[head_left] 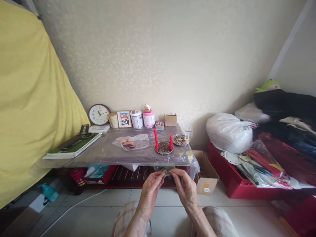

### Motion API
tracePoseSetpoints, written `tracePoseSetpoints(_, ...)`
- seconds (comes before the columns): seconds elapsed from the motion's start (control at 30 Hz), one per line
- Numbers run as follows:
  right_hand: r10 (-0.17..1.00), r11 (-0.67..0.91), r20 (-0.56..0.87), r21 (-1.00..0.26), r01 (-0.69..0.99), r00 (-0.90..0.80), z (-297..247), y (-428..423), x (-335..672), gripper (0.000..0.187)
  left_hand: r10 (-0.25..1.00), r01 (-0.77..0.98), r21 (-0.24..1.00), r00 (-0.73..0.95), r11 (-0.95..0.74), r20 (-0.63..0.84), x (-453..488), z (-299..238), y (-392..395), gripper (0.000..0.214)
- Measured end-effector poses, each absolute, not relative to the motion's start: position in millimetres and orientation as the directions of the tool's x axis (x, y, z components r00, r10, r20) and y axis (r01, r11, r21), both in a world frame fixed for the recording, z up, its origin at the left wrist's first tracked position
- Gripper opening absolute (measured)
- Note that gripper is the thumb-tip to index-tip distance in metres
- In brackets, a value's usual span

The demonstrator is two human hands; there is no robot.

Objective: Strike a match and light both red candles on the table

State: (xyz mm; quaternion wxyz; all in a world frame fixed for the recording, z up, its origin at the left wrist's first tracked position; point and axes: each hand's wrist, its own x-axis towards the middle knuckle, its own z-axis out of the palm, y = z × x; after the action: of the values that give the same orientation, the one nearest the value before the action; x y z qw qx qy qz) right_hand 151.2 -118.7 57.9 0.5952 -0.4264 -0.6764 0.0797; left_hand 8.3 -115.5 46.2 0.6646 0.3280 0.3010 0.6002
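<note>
In front of the low table, my left hand (151, 185) is closed around a small brownish box (163, 173) that looks like a matchbox. My right hand (184, 184) meets it, thumb and fingers pinched at a tiny thin piece, possibly a match, too small to make out. Beyond the hands, two red candles (156, 140) of different height stand upright on a round patterned plate (164, 152). Behind and right of it, a second plate (175, 142) bears several pale matchsticks (182, 140).
Clear plastic covers the table (98, 154). A plastic bag with brown pieces (128, 144) lies left of the candles. A clock (99, 114), tins (137, 119) and a small cardboard box (170, 119) line the wall. A carton (207, 177) and red bin (229, 184) stand right.
</note>
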Motion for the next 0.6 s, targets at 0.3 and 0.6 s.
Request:
tracePoseSetpoints(0.3, 0.606, 0.657, 0.793, -0.537, 0.529, 0.053, 49.0, -113.9, 153.0, 0.014, 0.991, -0.630, 0.775, 0.125, 0.039, 0.052, 15.7, 61.8, -123.9, 0.023)
tracePoseSetpoints(0.6, 0.485, 0.733, 0.866, -0.479, 0.483, 0.123, 79.9, -132.5, 154.3, 0.018, 0.996, -0.647, 0.760, 0.088, 0.061, -0.005, 14.6, 58.2, -118.6, 0.022)
